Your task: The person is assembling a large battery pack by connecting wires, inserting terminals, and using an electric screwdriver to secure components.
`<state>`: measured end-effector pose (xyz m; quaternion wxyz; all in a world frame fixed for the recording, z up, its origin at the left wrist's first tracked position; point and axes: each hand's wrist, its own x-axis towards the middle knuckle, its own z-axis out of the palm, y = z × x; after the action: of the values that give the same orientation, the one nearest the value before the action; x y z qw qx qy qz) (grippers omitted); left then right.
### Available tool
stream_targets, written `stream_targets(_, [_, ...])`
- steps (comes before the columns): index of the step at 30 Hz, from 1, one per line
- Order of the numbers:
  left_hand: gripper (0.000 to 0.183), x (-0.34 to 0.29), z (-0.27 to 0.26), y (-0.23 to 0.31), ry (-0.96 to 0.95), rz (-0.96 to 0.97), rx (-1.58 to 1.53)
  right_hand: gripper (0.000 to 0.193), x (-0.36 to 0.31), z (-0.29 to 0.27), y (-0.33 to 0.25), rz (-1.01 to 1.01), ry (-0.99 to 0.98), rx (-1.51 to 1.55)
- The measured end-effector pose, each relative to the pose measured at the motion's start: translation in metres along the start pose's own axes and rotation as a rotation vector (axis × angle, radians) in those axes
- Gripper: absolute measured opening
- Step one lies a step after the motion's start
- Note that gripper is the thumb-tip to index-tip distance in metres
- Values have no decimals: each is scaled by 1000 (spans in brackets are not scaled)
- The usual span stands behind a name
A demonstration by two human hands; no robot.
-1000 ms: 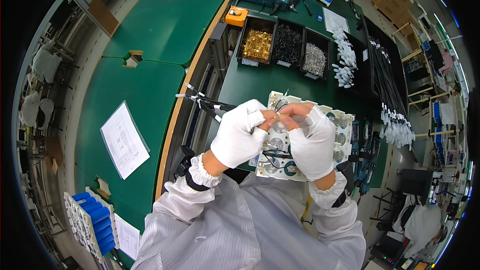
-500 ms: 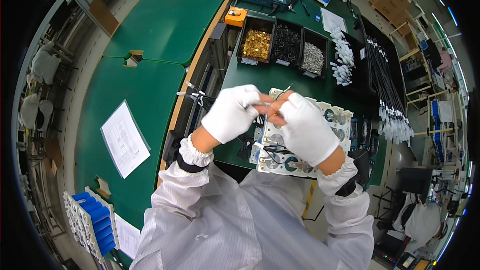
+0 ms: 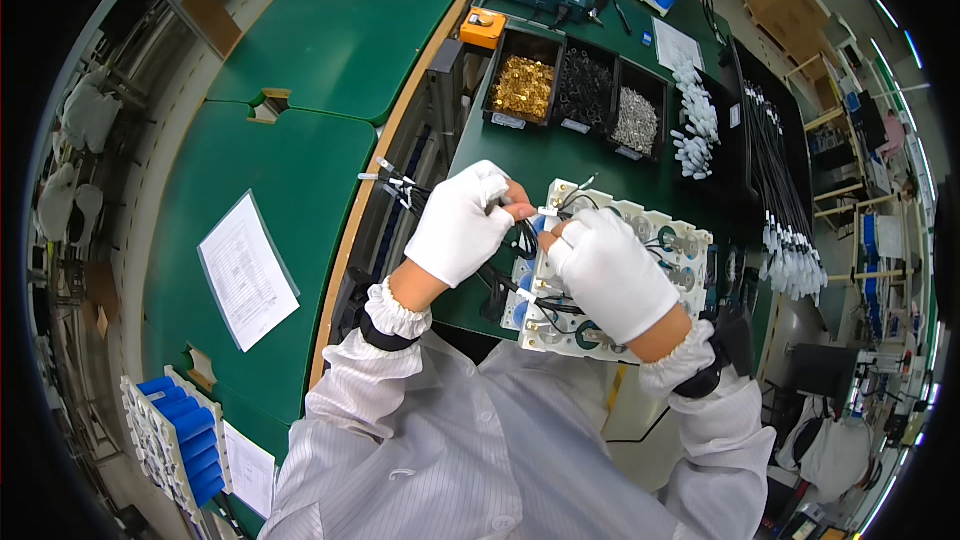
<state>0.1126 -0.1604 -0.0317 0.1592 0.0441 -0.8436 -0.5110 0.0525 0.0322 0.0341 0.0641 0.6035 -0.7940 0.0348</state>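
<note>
My left hand (image 3: 467, 225), in a white fingerless-tip glove, pinches a black cable with a white sleeve (image 3: 547, 211) at its end. Close beside it, my right hand (image 3: 612, 270) in the same kind of glove has its fingertips curled together; what they hold, if anything, is hidden. Both hands are over the left part of a battery pack (image 3: 690, 275), a white plastic frame with round cells. Black cables (image 3: 560, 306) run across the pack under my right hand. A bundle of white-tipped cables (image 3: 398, 183) sticks out by the table edge left of my left hand.
Beyond the pack stand bins of brass-coloured parts (image 3: 523, 87), black clips (image 3: 586, 83) and silver parts (image 3: 636, 120). White caps (image 3: 695, 125) and a tray of black cables (image 3: 775, 175) are at the right. Blue-celled packs (image 3: 185, 435) stand at lower left and far back.
My hands have drawn slightly apart, the right moving down and away from the left. The white sleeve now shows at my left fingertips. The whole view has shifted a little.
</note>
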Motion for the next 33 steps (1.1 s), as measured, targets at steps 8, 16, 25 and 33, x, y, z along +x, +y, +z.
stream_targets(8, [7, 5, 12, -4, 43, 6, -81, 13, 12, -1, 10, 77, -2, 185])
stream_targets(16, [10, 6, 10, -2, -54, -202, -39, 17, 16, 2, 11, 110, -256, -41])
stream_targets(25, [7, -5, 12, 4, -36, -238, -49, 12, 20, -2, 26, 231, 9, 111])
stream_targets(33, [5, -18, 11, -5, -78, -292, -222, 15, 22, 7, 33, 325, -14, 363])
